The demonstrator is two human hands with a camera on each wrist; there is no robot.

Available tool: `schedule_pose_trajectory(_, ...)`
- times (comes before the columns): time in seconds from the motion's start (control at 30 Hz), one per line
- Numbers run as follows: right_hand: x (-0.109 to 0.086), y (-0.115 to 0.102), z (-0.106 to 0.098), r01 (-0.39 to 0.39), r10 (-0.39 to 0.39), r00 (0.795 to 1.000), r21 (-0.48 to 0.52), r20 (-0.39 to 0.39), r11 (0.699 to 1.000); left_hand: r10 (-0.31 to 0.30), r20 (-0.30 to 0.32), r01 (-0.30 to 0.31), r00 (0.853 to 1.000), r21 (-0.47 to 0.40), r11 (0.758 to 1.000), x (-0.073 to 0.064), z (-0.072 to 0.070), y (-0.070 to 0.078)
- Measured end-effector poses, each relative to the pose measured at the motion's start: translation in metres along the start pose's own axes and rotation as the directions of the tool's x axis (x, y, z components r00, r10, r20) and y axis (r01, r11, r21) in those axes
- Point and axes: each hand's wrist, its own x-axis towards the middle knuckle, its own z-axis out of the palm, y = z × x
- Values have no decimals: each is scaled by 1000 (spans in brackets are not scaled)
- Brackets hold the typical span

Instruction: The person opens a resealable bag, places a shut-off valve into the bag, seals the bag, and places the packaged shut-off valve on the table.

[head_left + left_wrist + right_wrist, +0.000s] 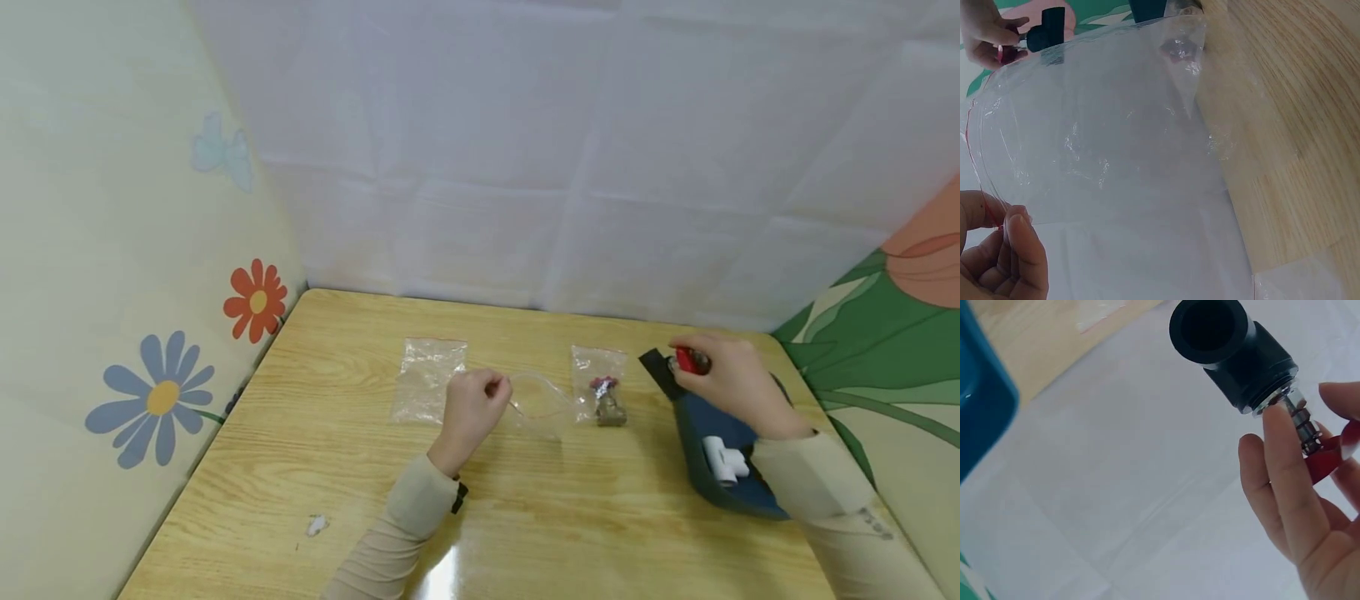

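My left hand (474, 414) pinches the edge of a transparent zip bag (1097, 137) with a red line along its mouth; the bag spreads out to the right, its mouth parted. Over the far end of a dark blue bin (692, 450), my right hand (738, 385) holds up a black valve (1254, 362) by its red handle (1325, 461). A round opening of the valve faces the right wrist camera, and a metal stem joins body and handle. In the head view the valve is apart from the bag.
A white tee fitting (723, 461) lies in the bin. Behind my hands are a flat transparent bag (427, 375) and a bag (596, 364) holding a brass valve (611, 410) with a red handwheel. A small white scrap (317, 525) lies at the front left of the table (262, 467).
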Motion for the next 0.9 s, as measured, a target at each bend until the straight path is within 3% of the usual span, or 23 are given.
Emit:
schedule_pose_trajectory(0.63,12,-49,-4,146,-145,989,28,-23,989,-13,14,13,1000,20,1000,2,0,1)
schedule_pose_trajectory(0.9,15,-66,-4,255,-253,966,30,-58,966,-12,20,12,1000,21,1000,3,1,2)
